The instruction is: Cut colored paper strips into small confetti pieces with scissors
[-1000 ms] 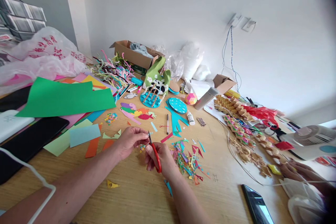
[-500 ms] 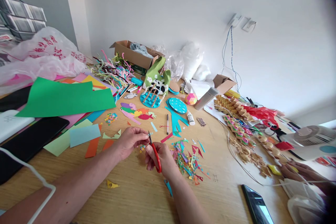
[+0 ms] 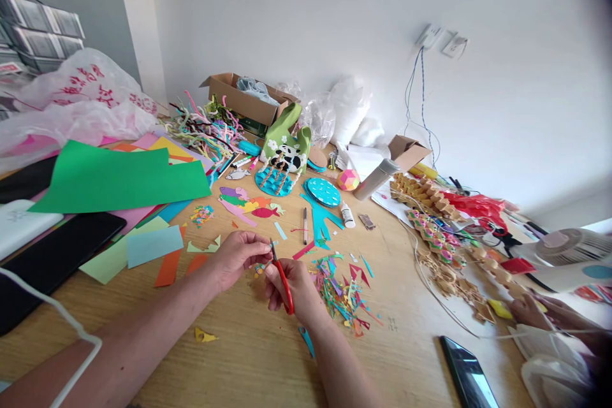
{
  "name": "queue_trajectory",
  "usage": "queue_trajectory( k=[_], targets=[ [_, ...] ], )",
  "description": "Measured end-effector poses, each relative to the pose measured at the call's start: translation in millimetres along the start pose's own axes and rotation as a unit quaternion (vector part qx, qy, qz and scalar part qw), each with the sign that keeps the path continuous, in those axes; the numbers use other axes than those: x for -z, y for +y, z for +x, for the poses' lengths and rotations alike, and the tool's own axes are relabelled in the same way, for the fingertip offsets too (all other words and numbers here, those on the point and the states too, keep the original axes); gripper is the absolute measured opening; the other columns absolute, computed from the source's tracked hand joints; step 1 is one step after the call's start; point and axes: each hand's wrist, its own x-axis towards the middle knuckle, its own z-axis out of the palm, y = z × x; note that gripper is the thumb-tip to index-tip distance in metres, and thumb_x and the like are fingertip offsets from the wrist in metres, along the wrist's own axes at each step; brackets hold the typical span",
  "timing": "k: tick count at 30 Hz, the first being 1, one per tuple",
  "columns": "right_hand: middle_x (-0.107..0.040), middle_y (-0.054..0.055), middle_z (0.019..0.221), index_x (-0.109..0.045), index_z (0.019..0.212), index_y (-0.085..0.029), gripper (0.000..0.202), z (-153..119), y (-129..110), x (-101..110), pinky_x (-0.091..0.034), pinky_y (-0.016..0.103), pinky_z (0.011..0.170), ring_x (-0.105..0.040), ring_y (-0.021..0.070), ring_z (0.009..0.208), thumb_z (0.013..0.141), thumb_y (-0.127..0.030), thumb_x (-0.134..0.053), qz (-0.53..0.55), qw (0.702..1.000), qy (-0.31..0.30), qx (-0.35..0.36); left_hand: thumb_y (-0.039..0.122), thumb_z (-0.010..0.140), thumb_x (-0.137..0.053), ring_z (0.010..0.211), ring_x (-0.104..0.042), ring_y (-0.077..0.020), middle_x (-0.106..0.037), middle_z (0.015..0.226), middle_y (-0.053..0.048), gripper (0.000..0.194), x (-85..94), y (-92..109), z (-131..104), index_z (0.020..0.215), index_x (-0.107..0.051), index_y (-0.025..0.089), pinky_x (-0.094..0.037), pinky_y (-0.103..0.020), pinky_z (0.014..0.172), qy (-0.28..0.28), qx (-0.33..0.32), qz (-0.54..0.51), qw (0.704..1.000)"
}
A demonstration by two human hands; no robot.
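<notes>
Red-handled scissors [image 3: 285, 288] are gripped in my right hand [image 3: 297, 290], blades pointing up and away. My left hand [image 3: 240, 256] is pinched at the blade tips; whatever lies between its fingers is too small to make out. Just below the fingertips is a small heap of coloured paper bits [image 3: 259, 269]. To the right of my right hand lies a pile of paper scraps [image 3: 342, 293] in many colours. Several cut-out paper fish [image 3: 264, 211] and a blue paper piece [image 3: 319, 220] lie beyond my hands.
Coloured paper sheets [image 3: 129, 178] and a black phone-like slab [image 3: 62, 261] cover the left side. A phone [image 3: 467, 370] lies at front right. Another person's hands [image 3: 535, 309] are at the far right, by wooden pieces [image 3: 447, 280] and a fan [image 3: 564, 255]. A white cable [image 3: 442, 306] crosses there.
My hands and the scissors stay almost where they were. At the far right, the other person's hands have shifted slightly.
</notes>
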Motion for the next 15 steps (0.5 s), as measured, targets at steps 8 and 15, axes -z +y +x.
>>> queue_trajectory(
  k=[8,15],
  targets=[
    [-0.058,0.001,0.046,-0.059,0.07,-0.01,0.054,0.3,1.2,0.3,-0.033,0.016,0.03,-0.049,0.0087,0.03,0.067,-0.064,-0.064,0.001,1.0,0.006,-0.003,0.022,0.058,-0.074,0.062,-0.06,-0.0139,-0.065,0.059,-0.003,0.014,-1.5,2.1,-0.3,0.067,-0.068,0.012,-0.042,-0.024,0.062,0.0,-0.001,-0.007,1.0],
    [-0.058,0.001,0.047,-0.058,0.069,-0.011,0.053,-0.6,-1.9,0.6,-0.034,0.016,0.03,-0.05,0.0088,0.031,0.067,-0.063,-0.064,-0.002,1.0,0.01,0.0,0.021,0.06,-0.074,0.062,-0.06,-0.0139,-0.066,0.06,-0.004,0.013,0.3,-0.1,-0.3,0.067,-0.068,0.012,-0.04,-0.023,0.059,0.001,0.0,0.003,1.0]
  ],
)
